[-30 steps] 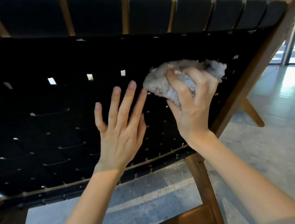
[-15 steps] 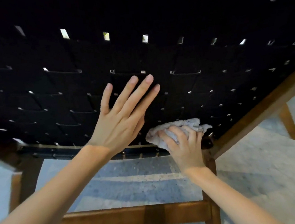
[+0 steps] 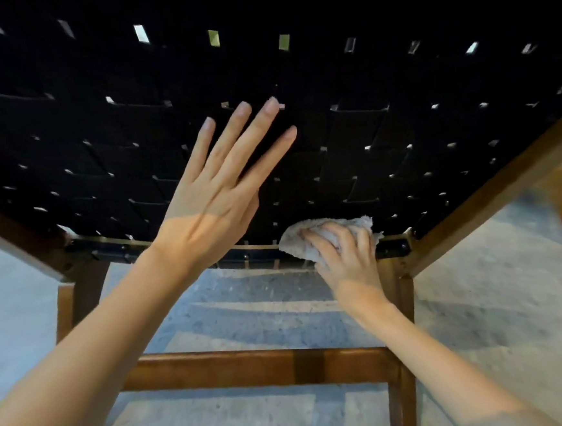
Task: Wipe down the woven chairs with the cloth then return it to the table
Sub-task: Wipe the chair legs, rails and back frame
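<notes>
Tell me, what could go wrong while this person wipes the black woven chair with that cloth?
The cloth, bunched in the right hand, sits at the webbing's lower edge, where it might snag on strap ends along the rail. The left hand lies flat against the woven straps; a fingertip could slip into a gap.

One low chair of black woven webbing [image 3: 367, 132] on a brown wooden frame fills the picture. Three brown wooden legs [image 3: 397, 304] of that frame are in sight, along with one brown wooden crossbar [image 3: 261, 365] low at the front. One crumpled pale grey cloth [image 3: 308, 237] is in view. Two bare hands appear, one left hand [image 3: 215, 201] and one right hand [image 3: 347, 258], over one grey stone floor [image 3: 498, 296].
</notes>
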`<state>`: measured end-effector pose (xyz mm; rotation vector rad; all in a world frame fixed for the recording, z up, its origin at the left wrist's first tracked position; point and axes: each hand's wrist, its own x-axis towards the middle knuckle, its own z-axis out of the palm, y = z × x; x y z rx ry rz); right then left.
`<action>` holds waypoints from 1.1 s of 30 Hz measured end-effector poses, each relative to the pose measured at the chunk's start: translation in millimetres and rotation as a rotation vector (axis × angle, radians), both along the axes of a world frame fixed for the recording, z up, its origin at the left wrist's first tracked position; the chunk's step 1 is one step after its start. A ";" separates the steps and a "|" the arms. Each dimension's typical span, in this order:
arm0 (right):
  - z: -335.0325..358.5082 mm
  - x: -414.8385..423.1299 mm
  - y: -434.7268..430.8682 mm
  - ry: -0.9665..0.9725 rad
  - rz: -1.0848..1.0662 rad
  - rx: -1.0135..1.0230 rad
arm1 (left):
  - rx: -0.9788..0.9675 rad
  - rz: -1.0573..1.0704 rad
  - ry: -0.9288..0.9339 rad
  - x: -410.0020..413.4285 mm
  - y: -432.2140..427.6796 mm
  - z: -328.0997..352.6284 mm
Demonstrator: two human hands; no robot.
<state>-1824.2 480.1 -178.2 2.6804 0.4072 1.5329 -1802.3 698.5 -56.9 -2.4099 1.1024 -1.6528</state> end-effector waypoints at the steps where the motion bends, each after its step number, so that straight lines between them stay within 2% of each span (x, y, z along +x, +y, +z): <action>1: 4.2 -5.8 1.5 0.017 0.036 0.022 | -0.021 -0.010 0.015 -3.8 1.7 2.2; 5: 32.1 -29.8 8.1 -0.157 0.096 0.092 | -0.050 0.013 0.070 -18.4 11.9 10.6; 11: 96.0 -68.1 12.5 -0.402 0.072 0.099 | -0.076 -0.006 0.277 -43.4 25.0 23.8; 14: 127.4 -80.9 10.9 -0.456 0.040 0.089 | -0.123 -0.009 0.371 -56.4 29.0 31.7; 18: 157.9 -85.9 7.4 -0.486 0.009 0.050 | -0.094 0.036 0.436 -70.0 28.9 41.7; 22: 172.6 -83.5 7.9 -0.466 0.024 0.027 | -0.139 0.064 0.483 -79.8 25.7 47.7; 29: 205.7 -60.0 20.5 -0.697 0.136 0.064 | -0.145 0.093 0.491 -79.2 24.7 44.1; 33: 203.8 -41.8 27.2 -0.701 0.133 0.135 | -0.143 0.120 0.453 -75.2 24.6 39.7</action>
